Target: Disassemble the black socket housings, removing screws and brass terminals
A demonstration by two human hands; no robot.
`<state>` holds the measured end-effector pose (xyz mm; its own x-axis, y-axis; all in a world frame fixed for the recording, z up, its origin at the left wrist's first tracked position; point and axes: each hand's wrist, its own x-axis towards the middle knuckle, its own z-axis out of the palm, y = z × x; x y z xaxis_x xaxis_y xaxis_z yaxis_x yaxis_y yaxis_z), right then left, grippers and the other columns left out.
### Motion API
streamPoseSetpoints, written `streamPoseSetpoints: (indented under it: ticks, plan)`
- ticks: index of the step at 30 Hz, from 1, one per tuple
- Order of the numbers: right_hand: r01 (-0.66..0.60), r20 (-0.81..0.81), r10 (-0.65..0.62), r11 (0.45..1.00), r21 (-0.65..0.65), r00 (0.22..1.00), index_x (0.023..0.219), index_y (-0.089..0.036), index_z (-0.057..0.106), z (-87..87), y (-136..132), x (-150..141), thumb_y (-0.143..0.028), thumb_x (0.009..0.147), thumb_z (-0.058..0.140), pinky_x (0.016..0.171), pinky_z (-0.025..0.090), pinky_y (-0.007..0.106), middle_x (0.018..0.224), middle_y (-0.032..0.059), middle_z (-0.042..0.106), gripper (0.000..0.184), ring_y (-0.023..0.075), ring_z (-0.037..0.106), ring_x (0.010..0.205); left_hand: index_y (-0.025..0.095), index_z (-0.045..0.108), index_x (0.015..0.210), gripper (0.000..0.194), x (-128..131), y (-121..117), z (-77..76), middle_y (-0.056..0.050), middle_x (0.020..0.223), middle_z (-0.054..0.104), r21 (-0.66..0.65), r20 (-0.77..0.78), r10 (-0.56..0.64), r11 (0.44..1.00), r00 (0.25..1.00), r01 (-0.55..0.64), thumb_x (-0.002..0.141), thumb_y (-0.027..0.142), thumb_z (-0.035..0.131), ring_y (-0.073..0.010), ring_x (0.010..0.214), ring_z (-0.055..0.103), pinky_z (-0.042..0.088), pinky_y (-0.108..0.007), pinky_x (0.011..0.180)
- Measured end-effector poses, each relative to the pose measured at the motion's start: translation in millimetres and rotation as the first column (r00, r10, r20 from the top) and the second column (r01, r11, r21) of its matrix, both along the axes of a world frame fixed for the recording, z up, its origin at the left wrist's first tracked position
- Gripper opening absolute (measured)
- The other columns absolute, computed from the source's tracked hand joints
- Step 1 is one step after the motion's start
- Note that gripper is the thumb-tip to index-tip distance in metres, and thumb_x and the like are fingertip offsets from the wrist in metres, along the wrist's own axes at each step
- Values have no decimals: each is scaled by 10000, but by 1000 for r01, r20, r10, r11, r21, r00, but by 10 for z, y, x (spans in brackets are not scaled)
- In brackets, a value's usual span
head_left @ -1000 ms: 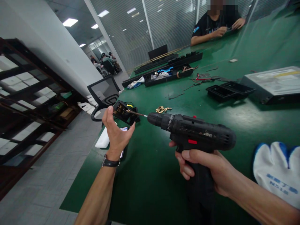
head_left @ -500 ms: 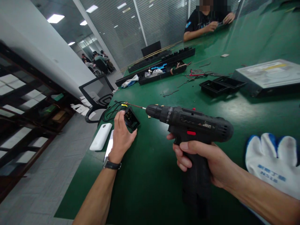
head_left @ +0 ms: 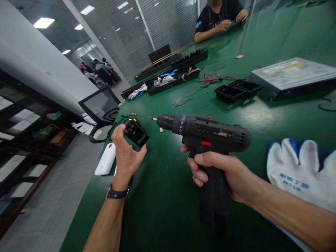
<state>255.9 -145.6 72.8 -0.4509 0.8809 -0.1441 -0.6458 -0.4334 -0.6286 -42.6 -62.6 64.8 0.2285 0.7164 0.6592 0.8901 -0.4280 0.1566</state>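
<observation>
My right hand [head_left: 210, 168] is wrapped round the handle of a black cordless drill [head_left: 204, 131], its chuck pointing left. A long thin bit [head_left: 145, 116] reaches out from the chuck, with a small copper-coloured piece [head_left: 134, 114] by its far end; I cannot tell whether they touch. My left hand [head_left: 127, 150], with a watch at the wrist, grips a small black hollow housing [head_left: 136, 133], tilted, its open side toward the drill. Metal parts show inside it. Black cable [head_left: 112, 131] lies behind the housing. A small brass-coloured piece [head_left: 161, 130] rests on the table below the bit.
On the green table [head_left: 162, 196] a white device [head_left: 105, 159] lies left, a white-and-blue glove [head_left: 294, 168] right. Farther back are black frames [head_left: 231, 92], a metal box [head_left: 291, 75], loose wires [head_left: 210, 78] and long black strips [head_left: 173, 82]. Another person [head_left: 217, 21] sits across.
My left hand has raised the black housing and turned it more toward me. The drill stays in my right hand. The whole view has shifted, so things appear farther left.
</observation>
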Motion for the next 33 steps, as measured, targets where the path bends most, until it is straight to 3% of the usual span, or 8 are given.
streamPoseSetpoints:
  ticks: [5, 12, 20, 27, 33]
  plan:
    - [-6, 5, 6, 1000, 5, 1000, 1108, -151, 740, 8, 6, 0, -251, 823, 730, 565, 495, 269, 728, 4, 612, 302, 117, 540, 553, 225, 299, 1508, 985, -33, 57, -48, -154, 1482, 386, -124, -3, 3, 992, 1000, -3, 663, 137, 797, -363, 1437, 395, 362, -579, 1227]
    - [-21, -5, 21, 1000, 15, 1000, 1163, -152, 732, 9, 4, -1, -252, 843, 725, 569, 489, 251, 739, 4, 619, 336, 108, 553, 560, 246, 288, 1517, 1036, -60, 53, -69, -155, 1513, 351, -46, 69, 4, 999, 998, -1, 654, 199, 860, -354, 1447, 386, 437, -540, 1178]
    - [-10, 3, 10, 1000, 9, 1000, 1204, -152, 722, 26, 1, 10, -254, 828, 739, 566, 491, 248, 741, 2, 616, 390, 109, 547, 565, 245, 332, 1476, 1023, -146, 101, -220, -140, 1455, 360, -188, 139, 80, 981, 987, -53, 627, 303, 900, -352, 1382, 438, 510, -542, 1079]
    - [-18, 14, 18, 1000, 5, 1000, 1203, -156, 718, 16, -9, 10, -255, 827, 734, 574, 487, 258, 750, 3, 619, 389, 115, 557, 569, 245, 344, 1455, 1027, -94, 97, -179, -126, 1400, 382, -181, 104, 67, 982, 992, -47, 607, 346, 915, -353, 1332, 453, 512, -549, 1051]
    - [-13, 27, 13, 1000, -2, 1000, 1175, -152, 728, 29, 2, 2, -264, 829, 732, 578, 485, 263, 746, 5, 620, 363, 117, 556, 569, 243, 304, 1479, 1038, -96, 124, -246, -136, 1436, 365, -231, 173, 52, 973, 984, -11, 638, 324, 908, -325, 1348, 471, 479, -529, 1116]
